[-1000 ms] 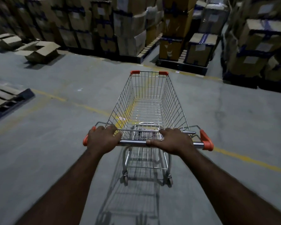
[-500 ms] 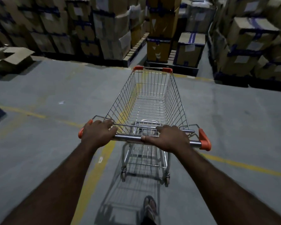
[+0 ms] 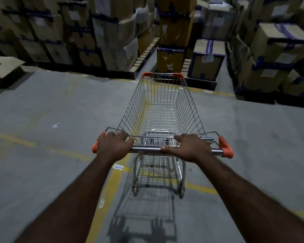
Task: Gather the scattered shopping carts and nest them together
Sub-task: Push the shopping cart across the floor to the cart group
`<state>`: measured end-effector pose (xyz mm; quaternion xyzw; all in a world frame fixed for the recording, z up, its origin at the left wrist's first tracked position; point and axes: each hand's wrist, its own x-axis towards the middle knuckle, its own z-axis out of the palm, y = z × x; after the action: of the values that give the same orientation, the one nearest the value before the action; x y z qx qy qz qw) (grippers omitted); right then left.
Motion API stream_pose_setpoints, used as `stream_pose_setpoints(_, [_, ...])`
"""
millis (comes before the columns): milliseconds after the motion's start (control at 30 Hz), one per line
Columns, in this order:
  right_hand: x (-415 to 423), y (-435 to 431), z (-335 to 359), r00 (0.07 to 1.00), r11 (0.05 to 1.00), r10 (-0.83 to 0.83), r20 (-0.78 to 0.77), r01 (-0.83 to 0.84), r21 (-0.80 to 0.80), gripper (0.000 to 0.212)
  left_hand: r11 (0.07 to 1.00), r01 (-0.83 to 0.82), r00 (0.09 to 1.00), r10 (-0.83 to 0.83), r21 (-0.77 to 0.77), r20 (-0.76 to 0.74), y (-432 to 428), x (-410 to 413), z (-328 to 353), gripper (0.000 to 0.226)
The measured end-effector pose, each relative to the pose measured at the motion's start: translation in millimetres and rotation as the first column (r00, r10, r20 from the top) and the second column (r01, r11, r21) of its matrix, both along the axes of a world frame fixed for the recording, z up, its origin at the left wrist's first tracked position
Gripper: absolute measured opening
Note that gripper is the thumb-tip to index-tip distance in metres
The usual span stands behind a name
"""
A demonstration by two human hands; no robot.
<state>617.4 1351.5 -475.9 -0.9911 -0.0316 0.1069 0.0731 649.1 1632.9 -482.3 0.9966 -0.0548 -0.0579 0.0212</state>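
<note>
A wire shopping cart [image 3: 191, 109] with orange corner caps stands on the grey floor straight in front of me, its basket empty. My left hand [image 3: 113, 145] grips the left end of the chrome handle bar [image 3: 146, 150], next to the orange end cap. My right hand [image 3: 187, 147] grips the same bar right of its middle, thumb along the bar. Only this one cart is in view.
Stacks of taped cardboard boxes [image 3: 102, 32] on pallets wall off the far side, with a narrow aisle [image 3: 148, 57] between them ahead. More boxes [image 3: 277, 55] stand at the right. An opened carton [image 3: 2, 69] lies at the far left. Yellow lines [image 3: 112, 179] cross the floor.
I have pushed the cart forward across the yellow line toward the box stacks. The pallet at the left has left the view. Both hands keep their hold on the bar.
</note>
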Motion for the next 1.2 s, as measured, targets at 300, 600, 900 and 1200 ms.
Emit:
stream_pose_setpoints(300, [158,-23,-3,0.999,0.998,-0.046,0.027,0.045,0.045,0.126,1.000,0.010,1.000,-0.010,-0.011,-0.017,-20,164,-8,0.074])
stream_pose_setpoints(600, [311,-49,-5,0.981,0.986,-0.169,0.093,0.168,0.022,0.114,0.988,0.149,0.971,-0.154,-0.038,-0.182,-39,312,6,0.105])
stream_pose_setpoints(900, [442,-103,-4,0.985,0.989,-0.142,0.099,0.138,0.049,0.111,0.992,0.122,0.927,-0.129,-0.044,-0.351,-87,423,8,0.121])
stream_pose_setpoints(1200, [580,-164,2,0.999,0.999,-0.010,0.052,0.008,0.039,0.090,0.999,0.039,0.932,-0.049,-0.035,-0.360,-149,522,12,0.110])
